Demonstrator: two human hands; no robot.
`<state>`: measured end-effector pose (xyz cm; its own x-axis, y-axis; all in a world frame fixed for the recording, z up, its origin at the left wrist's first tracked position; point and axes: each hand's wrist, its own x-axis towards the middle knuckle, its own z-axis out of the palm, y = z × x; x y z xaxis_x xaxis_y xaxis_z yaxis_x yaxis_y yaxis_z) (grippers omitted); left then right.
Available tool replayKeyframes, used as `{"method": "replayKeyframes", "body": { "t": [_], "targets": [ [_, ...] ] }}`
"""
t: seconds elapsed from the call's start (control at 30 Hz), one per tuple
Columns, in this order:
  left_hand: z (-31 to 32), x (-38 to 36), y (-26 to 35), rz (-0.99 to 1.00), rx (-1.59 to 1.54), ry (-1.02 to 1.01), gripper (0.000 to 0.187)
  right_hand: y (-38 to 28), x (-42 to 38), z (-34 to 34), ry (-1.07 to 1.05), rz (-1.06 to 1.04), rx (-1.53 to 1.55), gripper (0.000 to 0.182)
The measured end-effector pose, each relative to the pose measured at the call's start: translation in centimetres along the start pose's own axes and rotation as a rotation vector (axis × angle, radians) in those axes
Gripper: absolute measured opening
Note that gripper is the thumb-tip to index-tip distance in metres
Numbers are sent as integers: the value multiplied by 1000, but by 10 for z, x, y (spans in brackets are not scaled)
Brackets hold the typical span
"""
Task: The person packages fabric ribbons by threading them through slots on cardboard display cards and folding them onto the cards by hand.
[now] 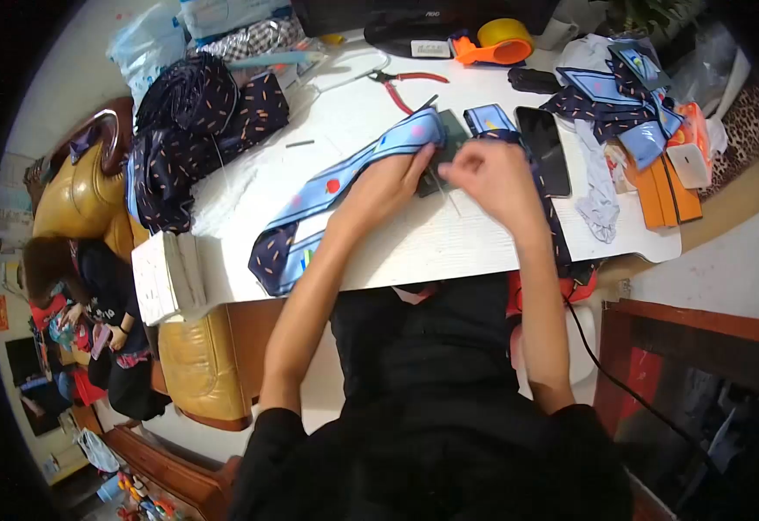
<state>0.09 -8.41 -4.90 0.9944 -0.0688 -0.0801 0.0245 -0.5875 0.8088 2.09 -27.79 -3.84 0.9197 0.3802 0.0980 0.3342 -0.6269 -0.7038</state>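
A light blue fabric strip (323, 188) with coloured motifs and navy edging runs slantwise across the white table. My left hand (388, 185) is closed on its upper end, thumb pointing right. Just right of it, my right hand (501, 178) has its fingers curled into a pinch; what they hold, if anything, is too small to make out. A thin pale line like a thread (455, 201) shows below those fingertips. Partly hidden between the hands is a dark green flat piece (451, 128). Another blue and navy strip (486, 119) lies behind my right hand.
A dark phone (544, 152) lies right of my right hand. Red-handled pliers (397, 84) and an orange tape dispenser (494, 50) are at the back. Dark patterned fabric (193, 130) is heaped left, fabric pieces (614, 95) right. A person (106, 321) sits far left.
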Motion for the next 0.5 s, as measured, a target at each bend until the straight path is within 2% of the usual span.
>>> {"method": "replayKeyframes", "body": {
  "t": [0.1,0.17,0.2,0.23,0.3,0.4,0.43,0.5],
  "targets": [
    [8,17,-25,-40,-201,162,55,4,-13,24,-20,61,-12,18],
    [8,25,-42,18,-438,351,57,9,-19,33,21,50,23,19],
    [8,26,-44,64,-439,350,58,11,-18,35,-6,98,45,19],
    [4,23,-24,209,-730,508,60,12,-18,36,3,113,60,18],
    [-2,21,-24,193,-1041,579,59,10,-21,36,23,140,92,18],
    [-5,19,-40,253,-342,287,56,7,-23,36,31,170,85,18],
    [-2,12,-32,254,-215,187,57,7,-24,36,45,174,73,18],
    [11,18,-44,453,111,78,59,4,-26,39,73,179,52,19]
  ]
}}
